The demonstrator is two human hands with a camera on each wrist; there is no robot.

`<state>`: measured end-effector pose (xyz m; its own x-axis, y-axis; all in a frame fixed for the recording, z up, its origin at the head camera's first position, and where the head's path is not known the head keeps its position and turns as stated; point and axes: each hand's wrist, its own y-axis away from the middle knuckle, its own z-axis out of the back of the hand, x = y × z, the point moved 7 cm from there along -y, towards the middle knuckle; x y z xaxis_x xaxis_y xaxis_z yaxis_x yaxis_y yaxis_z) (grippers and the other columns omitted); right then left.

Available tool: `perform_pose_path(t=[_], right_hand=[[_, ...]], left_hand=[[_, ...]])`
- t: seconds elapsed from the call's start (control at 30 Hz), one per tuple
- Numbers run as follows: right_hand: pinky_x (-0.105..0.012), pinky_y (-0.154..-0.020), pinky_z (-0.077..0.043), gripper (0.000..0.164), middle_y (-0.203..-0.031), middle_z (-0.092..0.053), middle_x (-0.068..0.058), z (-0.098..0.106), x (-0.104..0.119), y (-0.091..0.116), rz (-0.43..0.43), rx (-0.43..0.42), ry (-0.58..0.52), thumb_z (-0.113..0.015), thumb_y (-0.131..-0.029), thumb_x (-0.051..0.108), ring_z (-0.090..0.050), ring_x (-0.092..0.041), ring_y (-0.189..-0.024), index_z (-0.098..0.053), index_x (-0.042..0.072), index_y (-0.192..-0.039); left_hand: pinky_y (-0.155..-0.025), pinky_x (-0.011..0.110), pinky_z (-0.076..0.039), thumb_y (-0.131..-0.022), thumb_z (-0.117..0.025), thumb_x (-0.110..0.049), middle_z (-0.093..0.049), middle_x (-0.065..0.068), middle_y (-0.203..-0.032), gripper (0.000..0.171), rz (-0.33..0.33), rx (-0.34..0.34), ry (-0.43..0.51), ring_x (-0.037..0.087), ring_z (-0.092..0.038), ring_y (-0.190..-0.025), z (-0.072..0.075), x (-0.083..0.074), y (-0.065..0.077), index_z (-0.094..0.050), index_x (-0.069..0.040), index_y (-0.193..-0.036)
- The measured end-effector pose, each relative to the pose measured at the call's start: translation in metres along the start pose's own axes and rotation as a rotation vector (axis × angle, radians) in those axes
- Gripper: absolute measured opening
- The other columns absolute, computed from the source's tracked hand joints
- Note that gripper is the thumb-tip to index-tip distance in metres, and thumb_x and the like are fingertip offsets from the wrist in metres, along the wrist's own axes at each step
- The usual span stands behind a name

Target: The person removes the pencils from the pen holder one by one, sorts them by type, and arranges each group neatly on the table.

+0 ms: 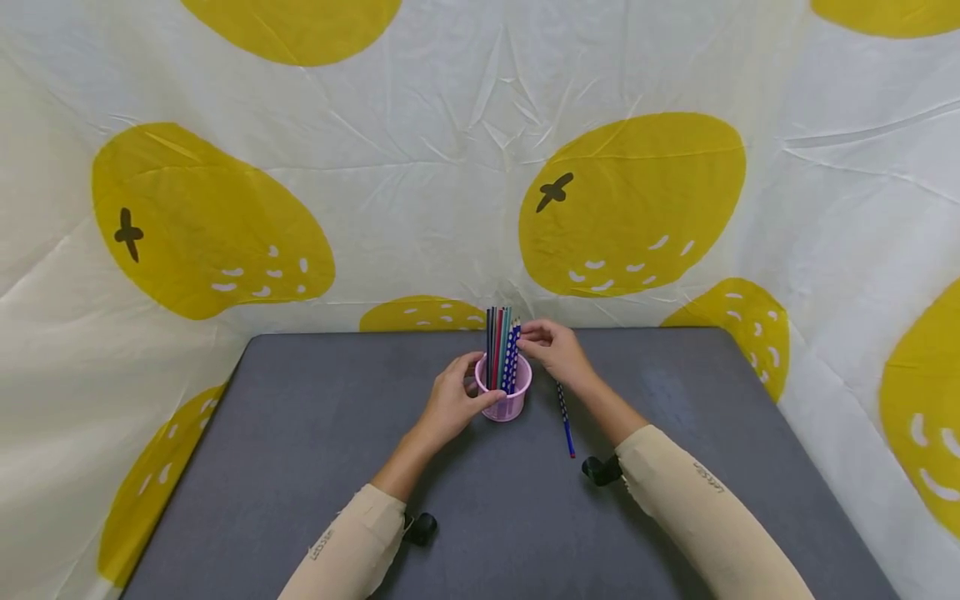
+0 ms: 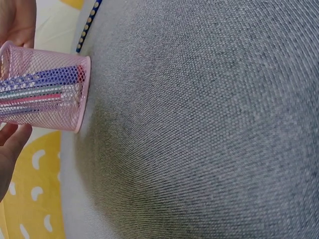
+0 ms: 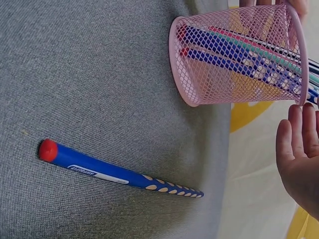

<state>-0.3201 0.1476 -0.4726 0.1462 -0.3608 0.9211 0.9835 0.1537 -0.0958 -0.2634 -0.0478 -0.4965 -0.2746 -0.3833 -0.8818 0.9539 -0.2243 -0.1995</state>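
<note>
A pink mesh pencil cup (image 1: 510, 408) stands upright on the grey table, holding several pencils (image 1: 496, 350) in dark, red, green and blue. My left hand (image 1: 450, 402) grips the cup from its left side, thumb across the front near the rim. At the cup's right, my right hand (image 1: 558, 352) pinches the upper part of a blue pencil with pale spots (image 1: 514, 358), whose lower end is inside the cup. In the right wrist view the other fingers (image 3: 296, 134) extend beside the rim; thumb and index are mostly out of frame.
Another blue pencil (image 3: 104, 169), red-ended with pale spots, lies on the table (image 1: 300, 467) to the right of the cup, below my right forearm. Behind the table's far edge hangs a white cloth (image 1: 435, 225) with yellow fruit shapes. Black wrist cameras (image 1: 422, 529) stick out from both sleeves.
</note>
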Motion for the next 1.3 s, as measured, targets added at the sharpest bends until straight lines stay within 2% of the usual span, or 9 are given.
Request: perform_pose_path(t=[0.17,0.37,0.53,0.67,0.77,0.87,0.97,1.2,1.3], right_hand=[[-0.015,-0.079,-0.055,0.031,-0.112,-0.072,-0.024,-0.003,-0.002,-0.002,0.001,-0.011,0.007,-0.073,-0.097,0.012,-0.068,-0.016,-0.091,-0.067,-0.005,-0.121],[-0.011,-0.075,-0.053,0.028,-0.109,-0.071,-0.029,-0.004,-0.001,0.0,0.01,-0.028,-0.016,-0.072,-0.097,0.007,-0.067,-0.019,-0.09,-0.066,-0.01,-0.118],[-0.012,-0.074,-0.057,0.027,-0.108,-0.068,-0.034,0.0,0.023,0.01,0.02,-0.034,-0.048,-0.07,-0.096,0.001,-0.067,-0.017,-0.085,-0.064,-0.015,-0.117],[-0.018,-0.074,-0.061,0.028,-0.107,-0.068,-0.034,0.003,0.018,0.007,0.043,-0.067,-0.117,-0.072,-0.095,0.001,-0.067,-0.01,-0.08,-0.064,-0.012,-0.118],[-0.03,-0.076,-0.066,0.028,-0.105,-0.068,-0.032,0.005,0.01,0.002,0.064,-0.081,-0.164,-0.071,-0.095,0.0,-0.07,-0.014,-0.079,-0.063,-0.012,-0.118],[-0.037,-0.078,-0.066,0.028,-0.103,-0.068,-0.027,0.01,0.012,0.003,0.064,-0.09,-0.193,-0.07,-0.095,-0.001,-0.071,-0.015,-0.081,-0.062,-0.012,-0.12],[-0.038,-0.08,-0.066,0.03,-0.1,-0.068,-0.017,0.015,0.019,0.004,0.069,-0.107,-0.225,-0.069,-0.096,-0.002,-0.069,-0.009,-0.081,-0.061,-0.012,-0.123],[-0.027,-0.076,-0.065,0.033,-0.092,-0.065,0.0,0.03,0.045,0.005,0.12,-0.127,-0.347,-0.067,-0.096,-0.004,-0.067,-0.004,-0.079,-0.055,-0.016,-0.125],[-0.025,-0.073,-0.065,0.03,-0.091,-0.064,0.003,0.039,0.053,0.005,0.13,-0.133,-0.386,-0.066,-0.096,-0.006,-0.068,-0.004,-0.078,-0.056,-0.014,-0.123]], left_hand=[[-0.099,0.038,-0.059,-0.082,-0.089,-0.025,-0.062,0.014,-0.133,0.071,0.001,-0.002,0.002,0.028,-0.062,-0.123,0.0,0.001,0.0,-0.055,-0.005,-0.141],[-0.099,0.036,-0.059,-0.082,-0.09,-0.025,-0.062,0.013,-0.132,0.071,-0.001,0.002,-0.006,0.027,-0.062,-0.123,-0.001,0.003,0.0,-0.056,-0.005,-0.141],[-0.099,0.036,-0.06,-0.081,-0.09,-0.025,-0.062,0.013,-0.131,0.071,0.002,-0.005,-0.006,0.027,-0.062,-0.122,-0.001,0.004,0.0,-0.056,-0.006,-0.141],[-0.099,0.037,-0.059,-0.081,-0.09,-0.025,-0.062,0.013,-0.131,0.071,-0.004,-0.01,-0.01,0.027,-0.062,-0.122,-0.001,0.003,0.0,-0.056,-0.006,-0.141],[-0.099,0.037,-0.059,-0.081,-0.09,-0.026,-0.062,0.013,-0.132,0.071,-0.007,-0.009,-0.02,0.028,-0.062,-0.123,-0.001,0.003,0.0,-0.056,-0.006,-0.141],[-0.099,0.038,-0.059,-0.081,-0.09,-0.027,-0.062,0.014,-0.132,0.072,-0.004,0.001,-0.021,0.028,-0.062,-0.124,-0.001,0.003,0.0,-0.056,-0.005,-0.141],[-0.1,0.039,-0.059,-0.082,-0.089,-0.028,-0.061,0.014,-0.132,0.071,-0.006,0.009,-0.018,0.028,-0.062,-0.124,-0.002,0.003,0.001,-0.056,-0.006,-0.141],[-0.099,0.037,-0.059,-0.082,-0.09,-0.027,-0.062,0.013,-0.132,0.071,-0.002,0.004,-0.023,0.028,-0.062,-0.123,0.0,0.004,0.001,-0.056,-0.006,-0.14],[-0.099,0.037,-0.059,-0.082,-0.09,-0.028,-0.061,0.014,-0.132,0.072,0.001,0.006,-0.03,0.028,-0.062,-0.124,0.0,0.003,0.001,-0.056,-0.006,-0.141]])
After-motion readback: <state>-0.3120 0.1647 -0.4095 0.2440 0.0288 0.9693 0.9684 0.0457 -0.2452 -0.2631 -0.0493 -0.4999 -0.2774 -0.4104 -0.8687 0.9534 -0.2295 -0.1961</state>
